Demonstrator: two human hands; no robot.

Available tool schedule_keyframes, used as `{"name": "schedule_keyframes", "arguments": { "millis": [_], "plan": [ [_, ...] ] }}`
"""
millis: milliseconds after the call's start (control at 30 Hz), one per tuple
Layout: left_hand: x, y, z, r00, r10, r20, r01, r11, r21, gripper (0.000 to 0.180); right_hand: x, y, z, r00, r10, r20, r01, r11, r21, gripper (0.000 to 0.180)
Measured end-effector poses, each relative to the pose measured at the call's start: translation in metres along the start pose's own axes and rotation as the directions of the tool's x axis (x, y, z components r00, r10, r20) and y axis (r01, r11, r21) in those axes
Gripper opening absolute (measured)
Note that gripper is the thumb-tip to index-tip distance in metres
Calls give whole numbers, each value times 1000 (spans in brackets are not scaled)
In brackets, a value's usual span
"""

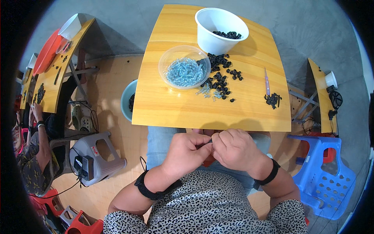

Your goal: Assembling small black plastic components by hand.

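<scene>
Just off the table's near edge, my left hand [187, 151] and my right hand [235, 147] meet with fingers pinched together. A small dark part [210, 140] shows between their fingertips, mostly hidden by them. On the wooden table [167, 111] ahead, a clear round tub [163, 72] holds many small metal springs [184, 72]. Beside it lie loose black plastic pieces [220, 82] and a few loose springs [204, 90]. A white bucket [214, 41] with more black pieces stands behind. Toward the right lie a thin purple-handled tool [267, 84] and a heap of small black parts [274, 100].
A teal bucket [125, 103] stands on the floor left of the table. Farther left are a grey stool [95, 156] and a person's hand [36, 112] at another table [52, 95]. A blue plastic chair [323, 177] stands at right.
</scene>
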State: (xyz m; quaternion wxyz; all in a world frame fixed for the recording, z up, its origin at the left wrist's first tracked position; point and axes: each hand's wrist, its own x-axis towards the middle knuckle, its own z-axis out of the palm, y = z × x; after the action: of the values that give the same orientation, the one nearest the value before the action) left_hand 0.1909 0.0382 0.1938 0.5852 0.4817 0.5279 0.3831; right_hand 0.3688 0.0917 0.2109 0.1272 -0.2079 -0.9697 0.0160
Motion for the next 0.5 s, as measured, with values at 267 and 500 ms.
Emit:
{"name": "schedule_keyframes", "arguments": {
  "millis": [267,500],
  "plan": [
    [-7,-3,-10,998,-61,18,62,996,-67,9,9,-2,-1,997,-21,75,13,996,94,27],
    [-15,-13,-25,999,-5,46,7,999,-38,9,20,-11,2,986,-83,145,69,993,95,31]
  ]
}}
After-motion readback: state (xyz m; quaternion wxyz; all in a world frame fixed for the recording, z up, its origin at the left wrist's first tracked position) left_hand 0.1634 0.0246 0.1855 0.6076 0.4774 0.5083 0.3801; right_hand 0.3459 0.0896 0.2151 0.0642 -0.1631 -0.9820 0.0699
